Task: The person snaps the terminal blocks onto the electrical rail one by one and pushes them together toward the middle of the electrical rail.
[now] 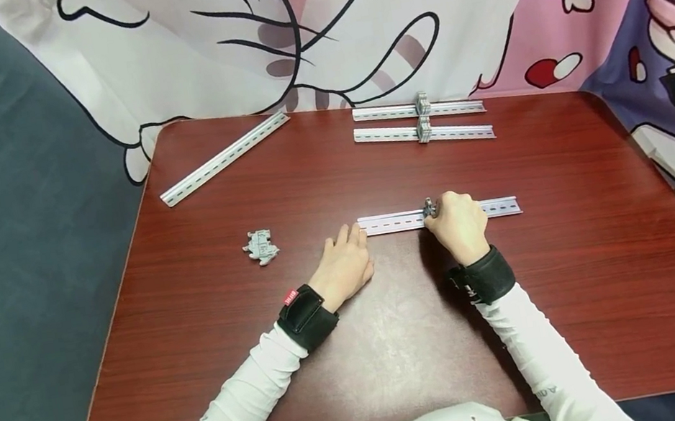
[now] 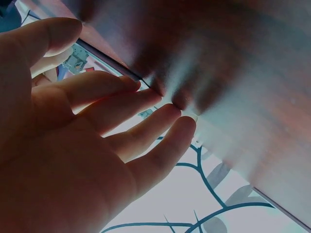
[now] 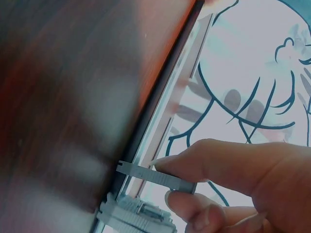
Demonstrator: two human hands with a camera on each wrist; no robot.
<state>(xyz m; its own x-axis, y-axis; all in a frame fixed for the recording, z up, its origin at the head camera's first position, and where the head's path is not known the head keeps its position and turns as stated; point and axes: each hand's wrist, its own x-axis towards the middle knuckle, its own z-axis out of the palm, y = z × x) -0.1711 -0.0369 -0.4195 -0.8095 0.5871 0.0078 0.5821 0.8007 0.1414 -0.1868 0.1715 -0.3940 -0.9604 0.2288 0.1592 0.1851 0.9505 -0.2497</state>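
A slotted metal rail (image 1: 392,222) lies across the middle of the dark red table (image 1: 581,261). My right hand (image 1: 458,221) pinches a small grey terminal block (image 1: 429,208) that sits on this rail; the right wrist view shows the block (image 3: 146,211) between thumb and fingers (image 3: 228,165) against the rail (image 3: 165,126). My left hand (image 1: 345,262) lies flat on the table, its straight fingertips (image 2: 167,109) touching the rail's left end. A loose grey terminal block (image 1: 261,246) rests on the table left of that hand.
Two parallel rails (image 1: 424,130), each carrying a grey block, lie at the far side. A bare rail (image 1: 225,158) lies slanted at the far left. A printed cloth (image 1: 348,20) hangs behind the table; a dark grey surface (image 1: 10,252) lies to the left.
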